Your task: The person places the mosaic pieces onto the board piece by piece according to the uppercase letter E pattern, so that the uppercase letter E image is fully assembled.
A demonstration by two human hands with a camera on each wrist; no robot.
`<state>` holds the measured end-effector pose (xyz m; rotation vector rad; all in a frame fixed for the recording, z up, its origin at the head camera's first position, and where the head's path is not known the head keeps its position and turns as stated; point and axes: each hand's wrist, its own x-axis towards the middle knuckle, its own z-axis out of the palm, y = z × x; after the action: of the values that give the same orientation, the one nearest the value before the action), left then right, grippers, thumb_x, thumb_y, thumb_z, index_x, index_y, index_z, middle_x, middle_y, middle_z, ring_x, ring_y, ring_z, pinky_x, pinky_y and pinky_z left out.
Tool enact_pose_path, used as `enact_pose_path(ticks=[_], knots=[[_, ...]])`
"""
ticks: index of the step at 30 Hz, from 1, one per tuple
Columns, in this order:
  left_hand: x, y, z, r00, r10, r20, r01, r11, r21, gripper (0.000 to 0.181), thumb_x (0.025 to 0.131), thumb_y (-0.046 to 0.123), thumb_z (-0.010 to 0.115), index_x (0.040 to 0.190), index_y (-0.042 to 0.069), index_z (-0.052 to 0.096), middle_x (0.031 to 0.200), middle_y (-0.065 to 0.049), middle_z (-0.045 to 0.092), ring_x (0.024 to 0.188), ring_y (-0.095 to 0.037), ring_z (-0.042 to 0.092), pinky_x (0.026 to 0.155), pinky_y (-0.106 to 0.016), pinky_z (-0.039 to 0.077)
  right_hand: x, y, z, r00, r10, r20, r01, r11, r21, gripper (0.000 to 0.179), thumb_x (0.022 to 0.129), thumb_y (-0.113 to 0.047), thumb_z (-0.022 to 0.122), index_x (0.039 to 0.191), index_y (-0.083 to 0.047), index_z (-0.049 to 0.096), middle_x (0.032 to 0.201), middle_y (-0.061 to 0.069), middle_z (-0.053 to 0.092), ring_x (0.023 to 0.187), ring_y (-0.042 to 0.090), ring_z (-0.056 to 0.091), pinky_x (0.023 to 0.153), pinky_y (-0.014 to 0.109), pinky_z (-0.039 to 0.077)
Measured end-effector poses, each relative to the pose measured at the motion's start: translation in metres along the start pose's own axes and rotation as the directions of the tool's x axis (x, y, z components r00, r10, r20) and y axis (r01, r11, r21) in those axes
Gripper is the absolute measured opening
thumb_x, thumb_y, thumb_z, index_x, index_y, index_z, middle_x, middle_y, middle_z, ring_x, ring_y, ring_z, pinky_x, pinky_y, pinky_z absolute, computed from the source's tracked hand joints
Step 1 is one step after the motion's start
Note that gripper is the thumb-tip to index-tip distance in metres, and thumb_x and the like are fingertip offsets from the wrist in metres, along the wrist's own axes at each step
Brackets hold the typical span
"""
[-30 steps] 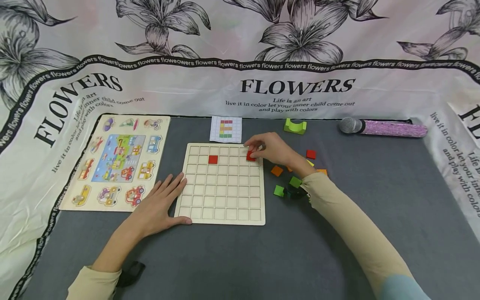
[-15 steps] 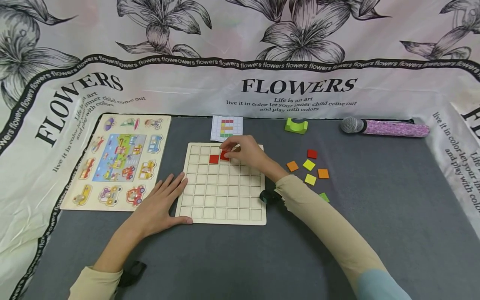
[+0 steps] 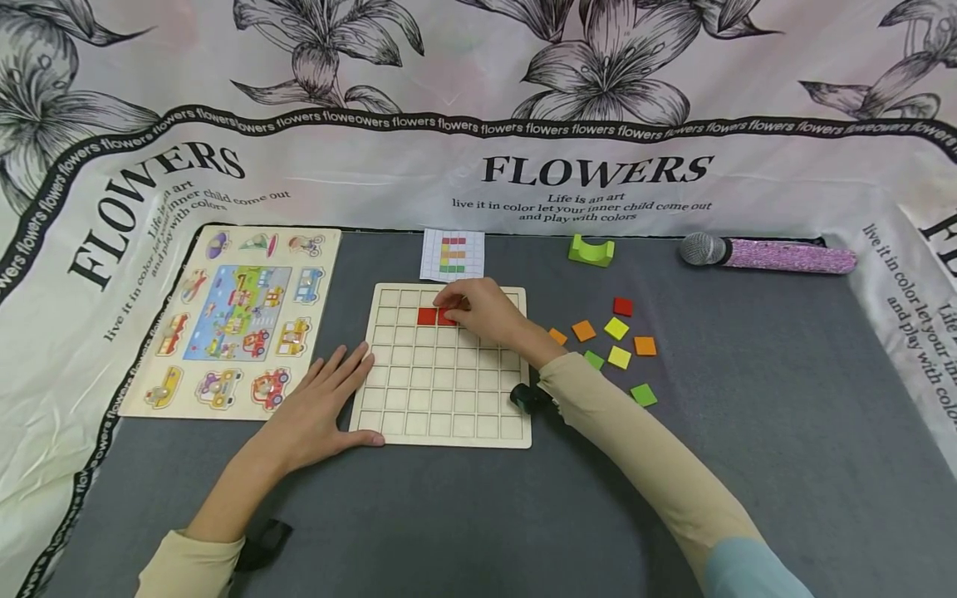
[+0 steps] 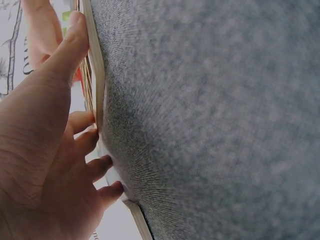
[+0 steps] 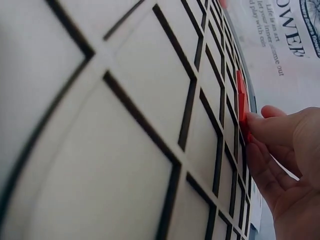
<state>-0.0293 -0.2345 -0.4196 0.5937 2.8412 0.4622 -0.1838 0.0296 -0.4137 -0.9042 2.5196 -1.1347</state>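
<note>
A pale wooden grid board (image 3: 441, 403) lies at the middle of the table. One red square tile (image 3: 426, 316) sits in a cell of its second row. Right beside it, my right hand (image 3: 488, 309) pinches another red square tile (image 3: 447, 316) between thumb and fingertips, down at the adjoining cell. The right wrist view shows the thumb and fingers of the right hand (image 5: 285, 150) at the red tile's edge. With fingers spread, my left hand (image 3: 314, 419) rests along the board's left edge, thumb at the lower left corner. In the left wrist view its fingertips (image 4: 111, 192) touch near the board's side.
Right of the board are loose tiles: a red one (image 3: 623, 307), plus several orange (image 3: 583, 331), yellow (image 3: 616, 329) and green (image 3: 643, 394). Behind stand a printed pattern card (image 3: 452, 256), a green arch block (image 3: 591, 252) and a pink microphone (image 3: 777, 256). A picture puzzle (image 3: 168, 320) lies left.
My right hand has carried the red tile leftward from the board's upper right corner to beside the first red tile, and lowered it there. The left hand has stayed in place.
</note>
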Motion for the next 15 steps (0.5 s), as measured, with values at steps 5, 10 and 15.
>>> enact_pose_path(ticks=[5, 10, 15], knots=[[-0.0004, -0.0002, 0.0, 1.0, -0.001, 0.002, 0.001, 1.0, -0.005, 0.111, 0.076, 0.07, 0.067, 0.156, 0.007, 0.023, 0.164, -0.009, 0.015, 0.148, -0.038, 0.013, 0.118, -0.055, 0.012, -0.0016, -0.0011, 0.0012, 1.0, -0.008, -0.008, 0.008, 1.0, 0.003, 0.017, 0.09, -0.001, 0.069, 0.106, -0.004, 0.073, 0.1, 0.007, 0.071, 0.09, 0.017, 0.065, 0.08, 0.025, 0.052], [-0.0004, 0.0001, 0.0001, 1.0, -0.006, 0.007, 0.006, 1.0, -0.013, 0.111, 0.076, 0.071, 0.066, 0.157, 0.008, 0.022, 0.164, -0.008, 0.015, 0.149, -0.037, 0.013, 0.119, -0.055, 0.011, -0.003, -0.0023, 0.0016, 1.0, 0.004, -0.01, -0.004, 1.0, 0.005, 0.017, 0.09, -0.002, 0.069, 0.107, -0.004, 0.073, 0.101, 0.006, 0.071, 0.09, 0.016, 0.064, 0.08, 0.024, 0.052], [-0.0003, 0.0002, 0.0006, 1.0, 0.005, 0.001, -0.005, 1.0, -0.006, 0.11, 0.077, 0.07, 0.066, 0.157, 0.008, 0.022, 0.164, -0.008, 0.014, 0.149, -0.037, 0.012, 0.119, -0.055, 0.012, -0.0028, -0.0018, 0.0007, 1.0, 0.017, -0.006, -0.017, 1.0, 0.016, 0.016, 0.09, -0.002, 0.069, 0.106, -0.004, 0.073, 0.102, 0.007, 0.071, 0.09, 0.017, 0.064, 0.08, 0.024, 0.052]])
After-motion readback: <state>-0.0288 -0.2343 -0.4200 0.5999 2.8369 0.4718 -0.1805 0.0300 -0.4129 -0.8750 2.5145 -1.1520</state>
